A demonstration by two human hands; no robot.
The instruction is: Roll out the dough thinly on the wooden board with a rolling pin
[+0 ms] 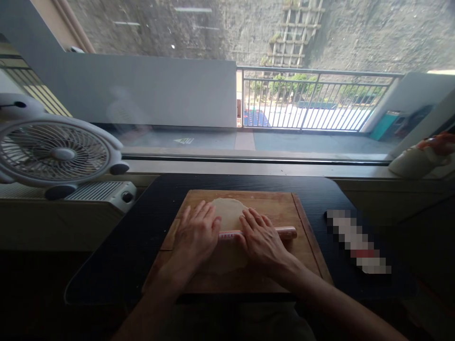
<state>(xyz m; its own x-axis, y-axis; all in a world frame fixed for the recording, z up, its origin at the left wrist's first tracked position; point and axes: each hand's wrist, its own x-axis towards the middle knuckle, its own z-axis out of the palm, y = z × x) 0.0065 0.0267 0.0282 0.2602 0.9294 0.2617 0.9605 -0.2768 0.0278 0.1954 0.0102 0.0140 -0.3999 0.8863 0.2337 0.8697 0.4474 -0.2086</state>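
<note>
A wooden rolling pin (287, 232) lies crosswise on a sheet of pale dough (229, 211). My left hand (197, 231) rests flat over the pin's left part, its fingers stretched forward. Over the right part lies my right hand (262, 237), palm down and fingers extended, and the pin's right end sticks out past it. Printed characters show on the pin between the hands. Dough extends on both the far and near sides of the pin, the near part in shadow. Underneath is a wooden cutting board (275, 208); my palms hide much of the pin.
The board sits on a dark table (131, 241) with rounded corners. A blurred-out flat object (357, 244) lies on the table's right. A white fan (64, 154) stands at the left on a ribbed white unit. Beyond the table is a window sill with a light-coloured pot (412, 161).
</note>
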